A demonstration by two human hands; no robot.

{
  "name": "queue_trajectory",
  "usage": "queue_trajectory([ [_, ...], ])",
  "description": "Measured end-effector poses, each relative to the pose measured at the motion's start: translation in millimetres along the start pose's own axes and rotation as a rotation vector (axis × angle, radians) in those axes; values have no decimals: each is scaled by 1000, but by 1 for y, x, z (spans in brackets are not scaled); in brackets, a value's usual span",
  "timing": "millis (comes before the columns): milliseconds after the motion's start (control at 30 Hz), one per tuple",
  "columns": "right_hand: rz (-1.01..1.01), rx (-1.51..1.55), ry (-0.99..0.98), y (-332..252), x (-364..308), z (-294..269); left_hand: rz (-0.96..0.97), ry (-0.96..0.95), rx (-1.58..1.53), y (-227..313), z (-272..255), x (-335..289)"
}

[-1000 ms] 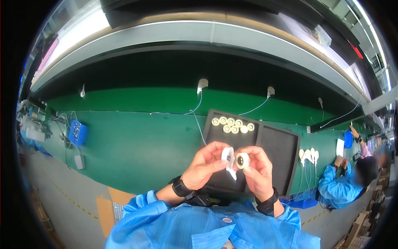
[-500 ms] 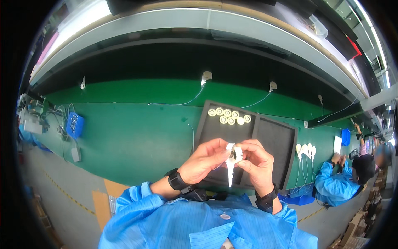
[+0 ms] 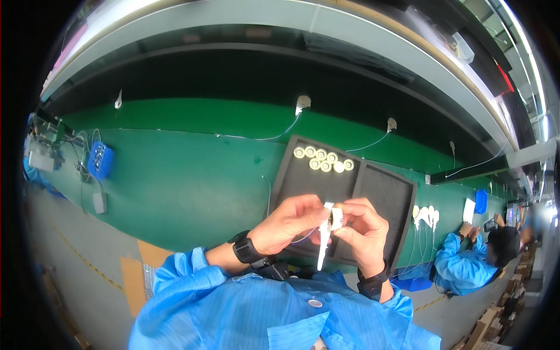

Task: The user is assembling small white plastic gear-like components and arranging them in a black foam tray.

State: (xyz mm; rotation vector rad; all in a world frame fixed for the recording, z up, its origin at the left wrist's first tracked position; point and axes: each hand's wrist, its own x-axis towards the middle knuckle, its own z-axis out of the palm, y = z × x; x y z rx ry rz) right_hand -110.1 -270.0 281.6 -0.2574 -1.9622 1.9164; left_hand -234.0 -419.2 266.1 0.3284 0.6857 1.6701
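Observation:
Above the near edge of a black tray [image 3: 282, 181], my left hand [image 3: 286, 226] pinches a white long-handled part with a round head [image 3: 322, 249], its narrow end pointing toward me. A thin cable runs from beside the left fingers. My right hand [image 3: 366, 232] grips a round white ribbed piece [image 3: 336, 219] between thumb and fingers. This piece lies against the head of the long-handled part; whether the two are joined I cannot tell. Inside the tray's left compartment, several round cream pieces [image 3: 321, 154] lie in two rows at the far end.
White corded parts [image 3: 303, 104] lie along the bench's far side, and several more [image 3: 424, 217] right of the tray. A blue bin [image 3: 100, 160] stands on the left of the green bench [image 3: 186, 175]. At right, a person in blue [image 3: 466, 262] works.
The view has shifted slightly. Both hands stay together over the tray, and the round ribbed piece and the long-handled part have turned a little between my fingers.

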Motion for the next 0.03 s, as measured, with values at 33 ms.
queue_trajectory([
  [33,36,134,6,3,-1,1,-1,-15,-1,-1,-1,0],
])
